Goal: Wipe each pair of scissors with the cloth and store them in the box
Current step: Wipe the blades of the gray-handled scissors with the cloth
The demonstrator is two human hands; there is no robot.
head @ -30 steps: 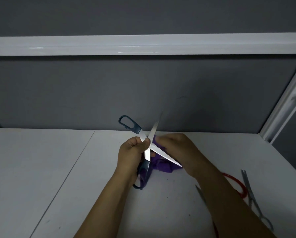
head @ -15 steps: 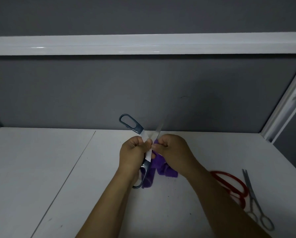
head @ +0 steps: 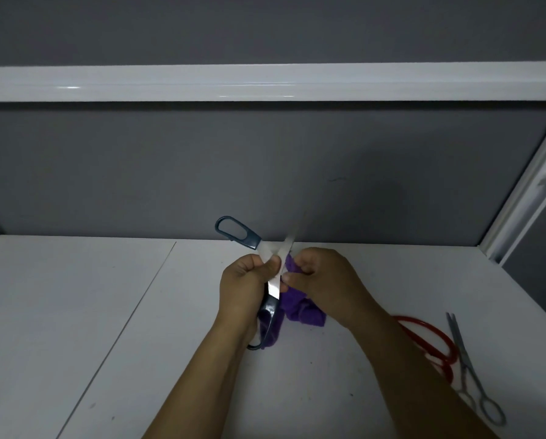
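Wiping open blue-handled scissors (head: 274,284) above the desk (head: 75,312): left hand (head: 244,280) grips the stiff, probably slick blades near the pivot; right hand (head: 324,280) pinches the soft purple cloth (head: 300,312) against one sharp edge.

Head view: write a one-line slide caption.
Left hand grips blue scissors, right hand presses cloth to a blade; red scissors and grey scissors lie nearby.

No readable text, labels, brands, numbers or signs on anything in view.
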